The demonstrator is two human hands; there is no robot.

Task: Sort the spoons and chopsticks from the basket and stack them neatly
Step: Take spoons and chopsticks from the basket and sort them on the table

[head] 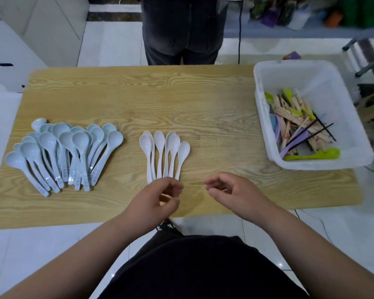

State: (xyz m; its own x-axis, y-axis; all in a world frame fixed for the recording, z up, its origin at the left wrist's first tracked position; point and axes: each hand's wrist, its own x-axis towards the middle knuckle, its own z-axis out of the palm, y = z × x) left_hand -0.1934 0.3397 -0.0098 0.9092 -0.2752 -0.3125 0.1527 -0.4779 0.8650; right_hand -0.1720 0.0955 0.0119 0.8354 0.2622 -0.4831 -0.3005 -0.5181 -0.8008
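Left hand [160,197] fingers curl, pinching a wooden stick [165,196]; right hand [227,190] pinches a second stick [225,190], both near the tabletop's [181,100] front edge. White spoons [164,156] lie just beyond, blue spoons [78,139] by the left edge, and the basket [300,67] at the right. A careless left-hand move could scatter the white handles.

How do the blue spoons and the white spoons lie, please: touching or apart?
Apart. The head view shows bare table between the blue spoons and the white spoons.

Light wood-grain table [181,100], glossy white tiled floor [110,46], white cabinet [37,26] far left, cluttered shelf [289,29] behind.
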